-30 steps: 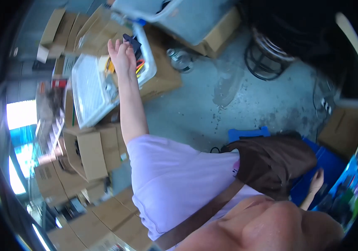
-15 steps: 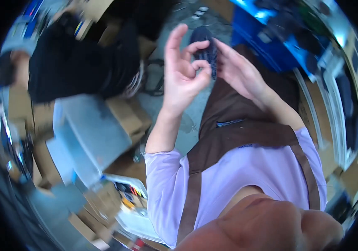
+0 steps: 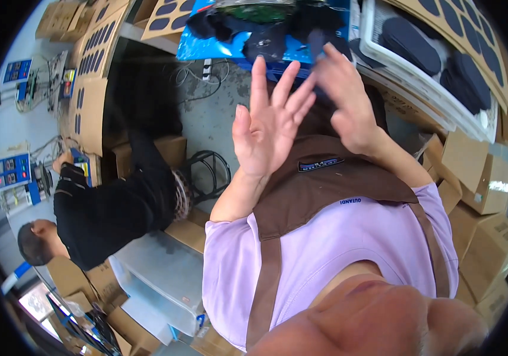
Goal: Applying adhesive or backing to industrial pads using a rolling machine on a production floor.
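My left hand (image 3: 268, 124) is raised palm up in front of the brown apron (image 3: 337, 169), its fingers spread with nothing in them. Beside it on the right, my right hand (image 3: 349, 101) reaches toward a blue surface (image 3: 230, 50), fingers stretched out and partly smeared by motion. Close by its fingertips is a blurred dark patch (image 3: 316, 44); I cannot tell whether the hand touches it. Past my left fingertips, a dark piece (image 3: 264, 46) lies at the blue surface's edge, below a green-and-black heap (image 3: 260, 12).
On the right, a white tray (image 3: 372, 35) holds dark oblong pads (image 3: 411, 44); a cardboard sheet with dark ovals (image 3: 473, 24) lies beyond. Cardboard boxes (image 3: 485, 243) stand below. At left, a person in black (image 3: 117, 202) works near a bench with blue control boxes (image 3: 13, 172).
The dark ribbed oblong piece has left my left hand, whose fingers have opened. My right hand has moved up and right. The view has swung toward the blue surface and tray.
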`<state>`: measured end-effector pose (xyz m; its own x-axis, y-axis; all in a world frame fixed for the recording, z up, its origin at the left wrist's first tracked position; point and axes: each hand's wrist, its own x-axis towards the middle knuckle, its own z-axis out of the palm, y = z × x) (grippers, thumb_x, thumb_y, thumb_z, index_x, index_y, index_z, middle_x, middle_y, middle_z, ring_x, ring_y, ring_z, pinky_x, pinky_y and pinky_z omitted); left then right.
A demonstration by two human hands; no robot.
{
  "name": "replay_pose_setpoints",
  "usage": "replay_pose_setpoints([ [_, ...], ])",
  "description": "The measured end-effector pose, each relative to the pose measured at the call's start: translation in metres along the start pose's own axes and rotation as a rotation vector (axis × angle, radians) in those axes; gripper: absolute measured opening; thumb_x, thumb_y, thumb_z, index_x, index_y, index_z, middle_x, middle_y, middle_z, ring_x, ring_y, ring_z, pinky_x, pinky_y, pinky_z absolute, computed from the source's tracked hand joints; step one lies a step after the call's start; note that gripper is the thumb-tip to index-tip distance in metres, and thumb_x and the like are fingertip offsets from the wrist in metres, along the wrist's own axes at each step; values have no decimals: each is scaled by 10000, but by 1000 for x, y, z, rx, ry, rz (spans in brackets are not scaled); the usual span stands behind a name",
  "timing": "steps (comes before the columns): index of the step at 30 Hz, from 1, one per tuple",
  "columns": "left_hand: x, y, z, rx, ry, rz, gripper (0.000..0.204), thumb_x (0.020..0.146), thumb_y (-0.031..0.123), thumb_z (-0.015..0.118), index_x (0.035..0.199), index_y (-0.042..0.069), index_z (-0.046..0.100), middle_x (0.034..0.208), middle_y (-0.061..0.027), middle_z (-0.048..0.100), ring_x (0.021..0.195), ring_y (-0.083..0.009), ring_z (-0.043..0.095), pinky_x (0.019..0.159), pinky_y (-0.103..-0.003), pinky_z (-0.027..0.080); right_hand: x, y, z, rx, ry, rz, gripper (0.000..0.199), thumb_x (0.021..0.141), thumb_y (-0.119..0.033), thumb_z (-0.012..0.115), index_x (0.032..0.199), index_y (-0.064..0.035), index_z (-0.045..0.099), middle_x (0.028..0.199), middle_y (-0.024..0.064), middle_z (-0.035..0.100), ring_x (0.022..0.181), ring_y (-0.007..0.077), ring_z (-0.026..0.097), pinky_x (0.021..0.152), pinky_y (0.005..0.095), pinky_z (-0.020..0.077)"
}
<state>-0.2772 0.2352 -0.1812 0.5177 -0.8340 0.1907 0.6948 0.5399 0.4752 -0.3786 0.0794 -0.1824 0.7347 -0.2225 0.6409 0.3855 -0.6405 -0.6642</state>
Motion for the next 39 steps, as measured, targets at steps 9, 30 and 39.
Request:
replay_pose_setpoints([
  [9, -6, -44, 4, 12, -32, -261, 925, 881, 766, 424, 1620, 312, 101, 1666, -142, 111, 1289, -377, 496, 991, -397, 442, -58, 33, -32, -505, -197, -126, 199, 1000, -181, 519, 1032, -40, 656, 1037, 71, 654, 914, 246, 584, 891, 344, 465],
  [30, 14, -28, -25, 493, -174, -123, 972, 940, 763, 329, 1614, 164, -34, 1658, -197, 87, 1361, -403, 445, 1128, -466, 360, -16, 30, 3, 562, 530, 748, 280, 1058, -225, 479, 1024, 16, 617, 982, 76, 646, 815, 112, 549, 748, 273, 465],
  [39, 27, -58, -36, 597, 115, 77, 783, 985, 349, 583, 1576, 55, 162, 1597, -214, 217, 1302, -381, 479, 1122, -466, 353, -17, -5, 26, 600, 106, 370, 257, 1023, -102, 439, 1204, 5, 586, 1071, 85, 616, 927, 195, 572, 869, 262, 448],
])
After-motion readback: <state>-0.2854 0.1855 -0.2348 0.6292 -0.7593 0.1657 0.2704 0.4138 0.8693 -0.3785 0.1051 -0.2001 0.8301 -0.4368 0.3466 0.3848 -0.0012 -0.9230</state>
